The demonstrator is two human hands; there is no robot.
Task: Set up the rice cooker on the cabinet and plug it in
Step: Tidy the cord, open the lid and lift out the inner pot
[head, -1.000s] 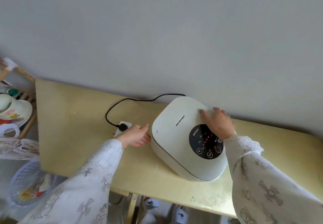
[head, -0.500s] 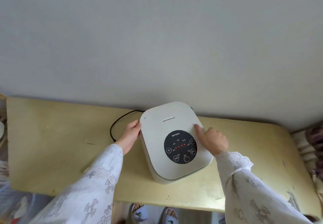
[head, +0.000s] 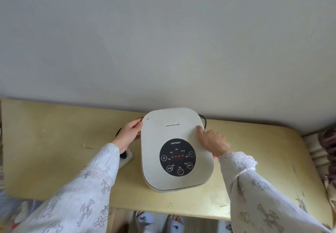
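The white rice cooker point(head: 174, 147), askew on the yellow tabletop point(head: 54, 142) a second ago, now sits squared against the wall with its red display lights point(head: 177, 156) lit, which suggests power is on and only final positioning remains. The left hand point(head: 129, 134) has left the power strip point(head: 125, 158) and cups the cooker's left edge with loosely curved fingers point(head: 137, 124). The right hand point(head: 212, 142) rests on the lid, index finger extended, grasping nothing.

Cabinet point(head: 54, 142): I'm standing at its pale yellow, scuffed top against the wall | rice cooker point(head: 174, 132) sitting on it near the back | power strip point(head: 125, 158) lying just left | black cord point(head: 204, 122) trailing behind.
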